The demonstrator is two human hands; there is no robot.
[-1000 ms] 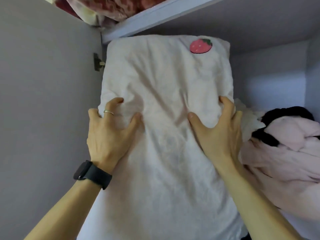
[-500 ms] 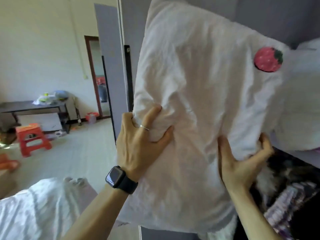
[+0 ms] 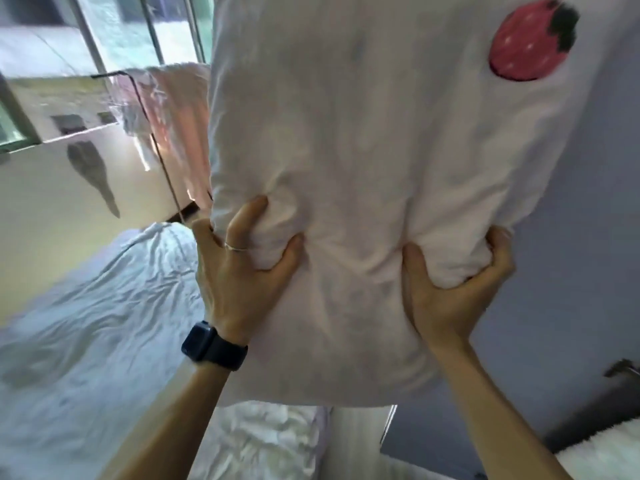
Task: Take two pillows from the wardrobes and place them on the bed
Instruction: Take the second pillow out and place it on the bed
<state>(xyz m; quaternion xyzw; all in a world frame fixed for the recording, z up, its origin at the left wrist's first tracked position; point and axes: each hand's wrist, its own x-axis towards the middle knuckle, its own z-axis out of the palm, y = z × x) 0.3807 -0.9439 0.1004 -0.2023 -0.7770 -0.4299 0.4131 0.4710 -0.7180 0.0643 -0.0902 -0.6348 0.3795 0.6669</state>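
- Filling most of the view, a white pillow [image 3: 363,161] is held upright in the air in front of the person, blocking whatever lies straight ahead; its lower edge hangs above the near corner of the bed.
- The bed [image 3: 97,306], under a rumpled white sheet, spreads out low on the left, well below the pillow and not touching it.
- A grey-lilac wardrobe panel [image 3: 571,271] rises on the right, just behind the pillow's right edge.
- A window [image 3: 114,29] with pale frames sits high on the left, and pinkish cloth [image 3: 176,126] hangs beside it, partly hidden by the pillow's left edge.
- The left hand [image 3: 239,271] grips the pillow's left side low down, fingers [image 3: 247,216] curled deep into a bunched fold, thumb pressed into the front.
- The right hand [image 3: 450,285] clamps the right side at about the same height, fingers wrapped round the edge and holding a wad of fabric.
- A red strawberry patch [image 3: 523,46] with a dark green top marks the pillow's upper right.
- A dark watch [image 3: 211,344] circles the left wrist.
- A thin ring [image 3: 235,247] shows on one finger of the left hand.
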